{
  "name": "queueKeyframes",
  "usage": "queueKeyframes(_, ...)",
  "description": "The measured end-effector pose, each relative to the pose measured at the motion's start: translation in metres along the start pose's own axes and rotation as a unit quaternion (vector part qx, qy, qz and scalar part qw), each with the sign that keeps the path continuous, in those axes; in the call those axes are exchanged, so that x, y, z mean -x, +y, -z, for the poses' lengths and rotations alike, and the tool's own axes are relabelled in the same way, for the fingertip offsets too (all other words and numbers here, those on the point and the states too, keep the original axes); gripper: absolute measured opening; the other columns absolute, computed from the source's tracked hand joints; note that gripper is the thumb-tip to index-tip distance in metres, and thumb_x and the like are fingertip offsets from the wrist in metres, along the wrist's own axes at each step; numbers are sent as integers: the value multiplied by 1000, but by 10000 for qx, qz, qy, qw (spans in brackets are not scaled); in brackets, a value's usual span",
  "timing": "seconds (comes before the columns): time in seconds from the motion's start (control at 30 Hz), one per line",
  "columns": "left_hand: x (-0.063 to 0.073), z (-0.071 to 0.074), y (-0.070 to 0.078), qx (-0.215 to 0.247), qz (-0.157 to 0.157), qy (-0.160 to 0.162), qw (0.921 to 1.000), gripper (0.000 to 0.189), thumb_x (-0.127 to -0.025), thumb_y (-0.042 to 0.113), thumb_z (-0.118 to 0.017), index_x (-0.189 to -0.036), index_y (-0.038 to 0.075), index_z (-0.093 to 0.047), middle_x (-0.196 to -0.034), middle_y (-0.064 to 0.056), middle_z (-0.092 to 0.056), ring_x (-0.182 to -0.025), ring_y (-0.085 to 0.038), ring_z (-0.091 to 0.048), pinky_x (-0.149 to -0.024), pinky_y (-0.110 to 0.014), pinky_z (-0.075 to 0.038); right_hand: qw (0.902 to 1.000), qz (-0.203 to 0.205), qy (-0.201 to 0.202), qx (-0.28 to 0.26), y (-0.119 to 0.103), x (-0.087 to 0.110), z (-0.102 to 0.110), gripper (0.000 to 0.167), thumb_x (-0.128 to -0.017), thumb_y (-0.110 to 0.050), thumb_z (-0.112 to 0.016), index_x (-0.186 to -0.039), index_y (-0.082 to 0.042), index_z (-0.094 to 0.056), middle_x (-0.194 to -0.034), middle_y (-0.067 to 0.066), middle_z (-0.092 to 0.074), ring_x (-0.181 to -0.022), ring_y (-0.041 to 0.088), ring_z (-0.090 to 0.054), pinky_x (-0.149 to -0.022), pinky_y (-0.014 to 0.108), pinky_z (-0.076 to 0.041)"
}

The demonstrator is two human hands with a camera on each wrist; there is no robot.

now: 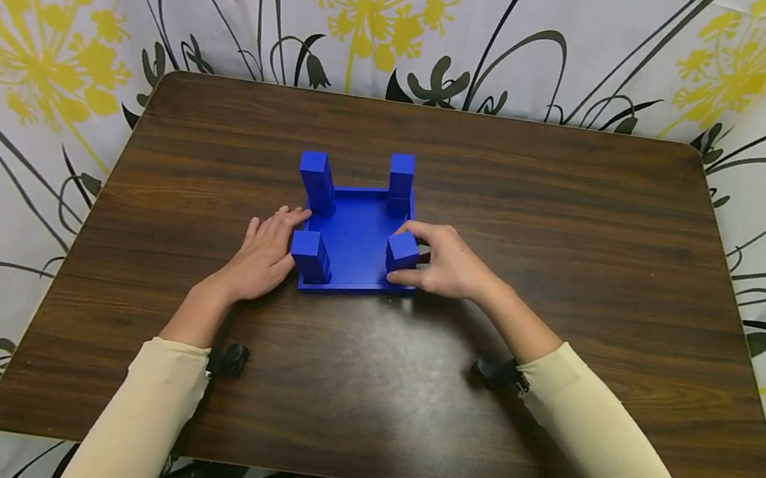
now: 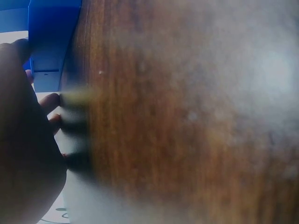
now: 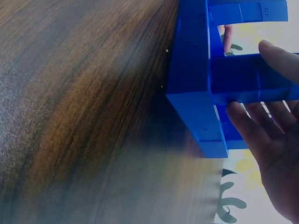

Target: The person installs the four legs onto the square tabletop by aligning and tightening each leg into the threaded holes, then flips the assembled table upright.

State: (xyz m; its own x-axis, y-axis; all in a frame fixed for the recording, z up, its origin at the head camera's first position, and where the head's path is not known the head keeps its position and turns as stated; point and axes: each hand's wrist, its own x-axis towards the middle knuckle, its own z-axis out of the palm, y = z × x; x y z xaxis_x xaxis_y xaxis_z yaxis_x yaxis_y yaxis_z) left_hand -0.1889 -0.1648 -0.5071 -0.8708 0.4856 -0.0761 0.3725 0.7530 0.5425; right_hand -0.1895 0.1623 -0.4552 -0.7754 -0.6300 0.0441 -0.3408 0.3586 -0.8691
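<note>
A shallow blue square tray point(image 1: 358, 239) lies on the table with an upright blue post at each corner. My right hand point(image 1: 453, 264) grips the near right post point(image 1: 402, 251), thumb on the near side and fingers behind it. In the right wrist view that post point(image 3: 233, 79) stands at the tray's corner, made of stacked sections. With fingers extended, my left hand point(image 1: 264, 253) rests on the table against the tray's left side, beside the near left post point(image 1: 309, 254). The far left post point(image 1: 317, 177) and far right post point(image 1: 401, 179) are untouched.
The brown wood-grain table point(image 1: 583, 222) has rounded corners. A white cloth with yellow and grey plant patterns point(image 1: 370, 0) hangs behind it and around the sides. Black wrist devices point(image 1: 499, 373) sit below both forearms.
</note>
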Motion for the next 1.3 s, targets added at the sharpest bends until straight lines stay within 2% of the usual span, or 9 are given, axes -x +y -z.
queueKeyframes(0.13, 0, 0, 0, -17, -10, 22, 10000, 60, -97, 17, -40, -153, 12, -20, -158, -19, -19, -148, -37, -7, -110, -65, 1, 9995, -11, 207, 217, -1, 0, -2, 36, -77, -18, -84, -104, -12, -62, -98, -1, -67, -100, 18, -63, -84, 42, -54)
queueKeyframes(0.33, 0, 0, 1, -42, -32, 35, 10000, 61, -95, 15, -40, -153, 11, -20, -158, -20, -20, -147, -38, -8, -110, -65, 1, 9978, -166, 494, 417, -4, 0, -5, 37, -75, -20, -86, -99, -11, -60, -94, 0, -66, -92, 19, -64, -77, 36, -56)
queueKeyframes(0.5, 0, 0, 0, -31, -24, 28, 10000, 62, -95, 14, -40, -153, 11, -20, -158, -19, -19, -147, -38, -7, -110, -65, 1, 9963, -251, 653, 493, -6, 1, -8, 37, -74, -20, -87, -97, -12, -58, -94, 2, -66, -90, 20, -65, -75, 40, -56)
queueKeyframes(0.73, -1, -1, 0, -27, -3, 4, 10000, 60, -98, 17, -40, -153, 12, -19, -158, -20, -19, -147, -38, -7, -110, -65, 1, 9930, -166, 873, 784, -3, 3, -12, 39, -74, -22, -87, -98, -11, -57, -94, 3, -67, -89, 22, -66, -74, 42, -56)
queueKeyframes(1.1, -1, 1, 1, -88, -27, -32, 10000, 59, -100, 19, -40, -154, 12, -18, -158, -20, -19, -147, -38, -7, -110, -66, 0, 9894, -130, 1189, 827, -3, 5, -18, 37, -74, -19, -87, -94, -11, -58, -91, 2, -69, -83, 20, -70, -69, 35, -57)
queueKeyframes(1.3, 0, 1, 1, -126, -47, -60, 9999, 61, -97, 15, -40, -154, 12, -18, -158, -20, -18, -147, -38, -7, -109, -66, 0, 9843, -179, 1420, 1028, -6, 7, -22, 37, -73, -21, -87, -95, -10, -60, -89, 0, -70, -81, 17, -69, -68, 32, -55)
